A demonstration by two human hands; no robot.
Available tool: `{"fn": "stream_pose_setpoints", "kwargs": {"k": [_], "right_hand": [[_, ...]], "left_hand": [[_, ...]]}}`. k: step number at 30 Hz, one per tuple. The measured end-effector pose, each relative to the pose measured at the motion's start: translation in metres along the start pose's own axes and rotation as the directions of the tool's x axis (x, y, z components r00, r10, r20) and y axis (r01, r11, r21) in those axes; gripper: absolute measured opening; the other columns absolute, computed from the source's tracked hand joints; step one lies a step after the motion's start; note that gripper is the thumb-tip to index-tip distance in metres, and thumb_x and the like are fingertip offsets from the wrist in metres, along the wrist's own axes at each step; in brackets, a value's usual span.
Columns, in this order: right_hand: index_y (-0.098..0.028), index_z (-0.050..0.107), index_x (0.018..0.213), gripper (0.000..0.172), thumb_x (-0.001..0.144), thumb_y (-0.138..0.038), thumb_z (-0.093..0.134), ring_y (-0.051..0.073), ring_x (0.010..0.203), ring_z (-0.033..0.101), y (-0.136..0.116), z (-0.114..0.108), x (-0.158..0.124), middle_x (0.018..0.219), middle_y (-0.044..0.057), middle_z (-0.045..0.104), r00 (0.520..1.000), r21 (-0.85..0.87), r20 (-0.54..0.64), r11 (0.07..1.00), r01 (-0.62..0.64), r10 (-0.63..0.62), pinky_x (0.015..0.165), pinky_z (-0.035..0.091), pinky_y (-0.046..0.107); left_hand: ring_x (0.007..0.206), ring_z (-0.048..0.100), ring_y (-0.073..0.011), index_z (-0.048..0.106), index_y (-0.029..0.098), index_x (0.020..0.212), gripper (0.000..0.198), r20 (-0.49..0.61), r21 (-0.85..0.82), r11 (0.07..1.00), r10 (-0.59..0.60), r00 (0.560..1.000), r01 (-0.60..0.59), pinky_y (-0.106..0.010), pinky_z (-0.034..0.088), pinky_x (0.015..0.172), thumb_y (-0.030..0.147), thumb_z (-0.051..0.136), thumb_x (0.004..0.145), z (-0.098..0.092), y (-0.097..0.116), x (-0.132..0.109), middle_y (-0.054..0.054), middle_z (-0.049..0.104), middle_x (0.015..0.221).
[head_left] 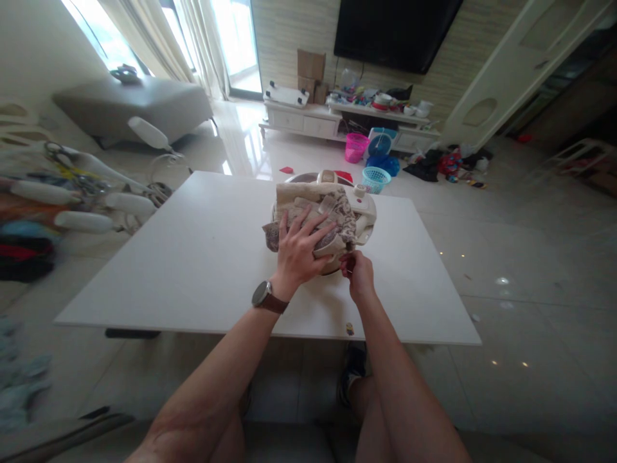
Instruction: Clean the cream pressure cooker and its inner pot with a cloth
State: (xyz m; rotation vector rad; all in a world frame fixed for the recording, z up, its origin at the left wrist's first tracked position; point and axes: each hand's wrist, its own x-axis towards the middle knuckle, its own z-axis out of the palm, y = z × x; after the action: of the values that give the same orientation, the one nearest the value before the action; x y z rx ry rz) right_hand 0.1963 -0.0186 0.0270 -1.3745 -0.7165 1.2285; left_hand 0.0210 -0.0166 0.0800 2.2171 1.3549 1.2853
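A patterned beige-and-brown cloth (344,215) lies bunched over a cream-white appliance (365,207) on the white table. The appliance has a knob on its right side; the cloth hides much of it, so its kind is unclear. My left hand (299,247) rests flat on the cloth with its fingers spread, a watch on the wrist. At the cloth's near right corner, my right hand (359,273) is closed in a pinch. Something small and thin shows by its fingertips, too small to name. A rounded rim shows behind the cloth.
The white table (193,257) has a small sticker (349,328) near its front edge. Beyond it are a light-blue basket (376,179), a pink basket (355,148) and a cluttered low cabinet (308,122). A white padded-arm frame (130,204) stands at the left.
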Motion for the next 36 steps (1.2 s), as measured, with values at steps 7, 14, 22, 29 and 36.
{"fn": "stream_pose_setpoints", "kwargs": {"k": [7,14,22,29,36], "right_hand": [[-0.021,0.062,0.056,0.034,0.080,-0.045,0.055,0.011,0.041,0.043,-0.003,0.001,0.000,0.046,0.001,0.058,1.000,0.018,-0.008,1.000,-0.021,0.021,0.044,0.028,0.026],[-0.021,0.064,0.056,0.033,0.076,-0.046,0.057,0.010,0.041,0.044,-0.006,0.000,0.000,0.048,0.000,0.058,1.000,0.034,-0.002,0.999,-0.015,0.015,0.045,0.029,0.026],[-0.021,0.062,0.056,0.029,0.075,-0.042,0.057,0.011,0.042,0.043,-0.004,0.002,0.003,0.047,-0.001,0.057,1.000,0.027,-0.010,1.000,-0.008,0.008,0.045,0.029,0.026],[-0.025,0.054,0.056,0.021,0.071,-0.037,0.059,0.012,0.043,0.043,-0.003,0.009,0.003,0.046,-0.005,0.053,0.998,0.053,-0.069,0.999,0.004,0.000,0.044,0.029,0.025],[-0.022,0.060,0.057,0.027,0.076,-0.041,0.059,0.011,0.042,0.044,-0.001,0.005,0.002,0.048,-0.002,0.057,0.999,0.016,-0.028,1.000,-0.018,0.018,0.044,0.030,0.026]], "left_hand": [[0.153,0.045,-0.0373,0.075,0.028,0.132,0.058,-0.191,0.059,0.998,-0.026,0.981,0.038,-0.058,0.014,0.134,0.026,0.072,0.074,-0.004,-0.027,0.010,-0.005,0.069,0.144],[0.140,0.059,-0.0298,0.073,0.015,0.130,0.049,-0.481,-0.262,0.955,-0.253,0.839,0.138,-0.046,0.040,0.125,0.027,0.061,0.084,0.006,-0.079,0.013,-0.012,0.072,0.137],[0.150,0.049,-0.0313,0.072,0.020,0.134,0.047,-0.485,-0.170,0.968,-0.245,0.840,0.184,-0.049,0.033,0.130,0.033,0.064,0.091,0.011,-0.065,0.004,-0.011,0.065,0.148],[0.158,0.037,-0.0428,0.079,0.036,0.127,0.056,-0.096,-0.040,0.999,0.003,0.995,-0.007,-0.063,0.003,0.135,0.050,0.085,0.073,0.016,-0.016,-0.026,-0.005,0.065,0.151],[0.158,0.039,-0.0356,0.075,0.027,0.134,0.048,-0.301,-0.004,0.999,-0.040,0.953,0.041,-0.058,0.020,0.133,0.044,0.068,0.090,0.011,-0.039,-0.020,-0.009,0.064,0.153]]}}
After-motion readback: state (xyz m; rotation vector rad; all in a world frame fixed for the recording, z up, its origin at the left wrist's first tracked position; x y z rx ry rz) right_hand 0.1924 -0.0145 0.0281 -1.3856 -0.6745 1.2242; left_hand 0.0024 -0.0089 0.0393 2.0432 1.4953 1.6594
